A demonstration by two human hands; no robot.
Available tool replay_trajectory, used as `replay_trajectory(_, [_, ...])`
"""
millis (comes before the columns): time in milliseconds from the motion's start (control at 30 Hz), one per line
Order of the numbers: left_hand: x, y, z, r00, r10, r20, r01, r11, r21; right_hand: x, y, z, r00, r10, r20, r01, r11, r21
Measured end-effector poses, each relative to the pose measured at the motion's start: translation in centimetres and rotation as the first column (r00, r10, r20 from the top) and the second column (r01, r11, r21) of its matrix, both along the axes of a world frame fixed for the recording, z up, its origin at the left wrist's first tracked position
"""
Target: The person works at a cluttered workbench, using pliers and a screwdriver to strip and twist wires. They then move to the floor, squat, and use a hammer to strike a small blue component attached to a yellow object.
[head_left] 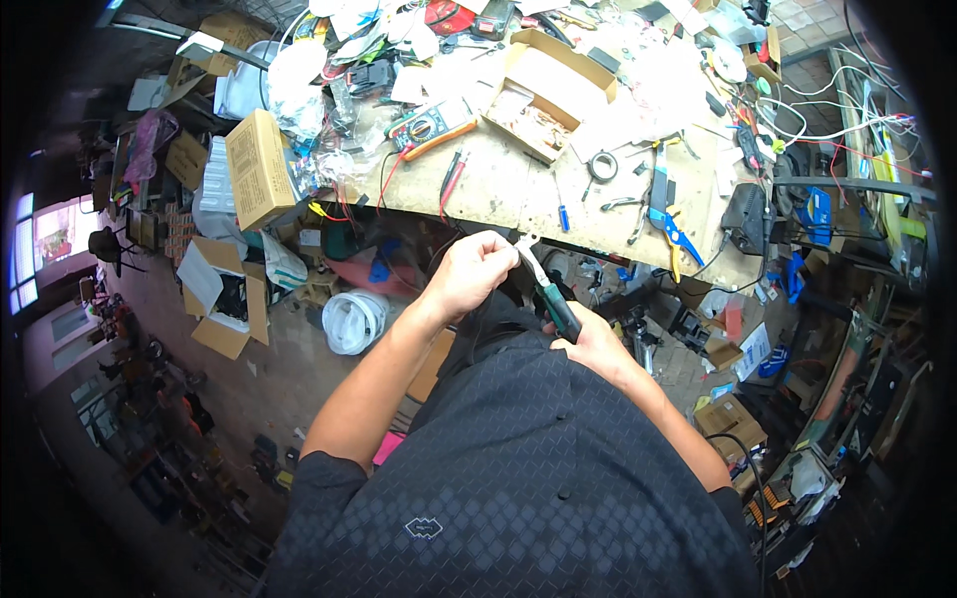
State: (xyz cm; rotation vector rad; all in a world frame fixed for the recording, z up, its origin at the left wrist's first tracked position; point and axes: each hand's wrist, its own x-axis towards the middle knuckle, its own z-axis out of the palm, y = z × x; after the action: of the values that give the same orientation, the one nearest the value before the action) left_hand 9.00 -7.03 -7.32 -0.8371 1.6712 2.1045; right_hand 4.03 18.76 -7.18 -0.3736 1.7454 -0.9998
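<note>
just off near edge of tabletop (513,204), head view: green-handled pliers (554,301) slant from right hand (588,339), clamped round handles, up and leftward to left hand (471,271). pliers' head beside left fingertips, contact unclear; left fingers pinched together, any held piece too small to tell.

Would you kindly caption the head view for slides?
Right hand holding green-handled pliers beside left hand at a cluttered workbench.
</note>
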Motion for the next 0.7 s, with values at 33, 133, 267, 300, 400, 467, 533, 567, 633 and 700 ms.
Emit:
replay_trajectory(33, [-0.2,0.0,0.1,1.000,-0.003,-0.004,0.003,1.000,0.016,0.1,0.1,0.1,1.000,-0.009,-0.013,0.008,1.000,-0.014])
replay_trajectory(133, [-0.5,0.0,0.7,1.000,-0.025,-0.008,0.025,1.000,0.013,0.6,-0.1,0.3,0.996,-0.037,-0.082,0.036,0.999,-0.016])
replay_trajectory(267, [-1.0,-0.3,1.4,0.993,-0.119,0.016,0.120,0.984,-0.133,0.4,-0.8,1.8,0.993,-0.059,-0.098,0.063,0.997,0.040])
replay_trajectory(300, [-1.2,-0.4,1.7,0.989,-0.146,0.025,0.148,0.974,-0.173,0.4,-0.9,2.2,0.994,-0.062,-0.095,0.068,0.996,0.059])
replay_trajectory(400, [-1.7,-0.1,3.8,0.986,-0.164,0.034,0.167,0.950,-0.262,0.6,-1.2,2.8,0.991,-0.079,-0.108,0.090,0.991,0.100])
replay_trajectory(467, [-2.1,0.2,4.2,0.973,-0.229,-0.029,0.214,0.941,-0.264,0.7,-1.2,3.0,0.985,-0.093,-0.147,0.108,0.989,0.099])
replay_trajectory(533, [-2.3,0.2,4.4,0.963,-0.263,-0.064,0.238,0.935,-0.263,0.6,-1.6,3.6,0.987,-0.114,-0.116,0.128,0.985,0.113])
replay_trajectory(567, [-2.3,0.1,4.4,0.961,-0.267,-0.068,0.241,0.936,-0.258,0.6,-1.6,3.8,0.987,-0.126,-0.100,0.138,0.983,0.123])
replay_trajectory(633, [-2.4,0.2,4.5,0.969,-0.243,-0.056,0.228,0.954,-0.193,1.1,-1.0,2.6,0.977,-0.131,-0.169,0.148,0.985,0.091])
replay_trajectory(700, [-2.0,0.8,4.3,0.971,-0.230,-0.072,0.213,0.958,-0.194,1.7,-0.8,2.3,0.969,-0.143,-0.203,0.162,0.984,0.079])
